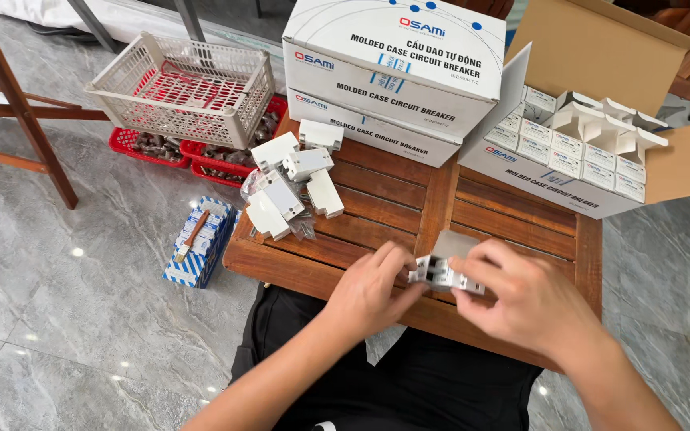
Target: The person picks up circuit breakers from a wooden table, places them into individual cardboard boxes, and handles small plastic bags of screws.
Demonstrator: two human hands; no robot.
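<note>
our left hand and right hand were both closed on a small white breaker, held just above the near edge of the wooden table. we judged the grip shallow, fingertips only; a slip could drop it off the edge onto the stone floor.

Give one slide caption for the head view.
Both hands, left hand and right hand, hold a white circuit breaker over a wooden table.
</note>
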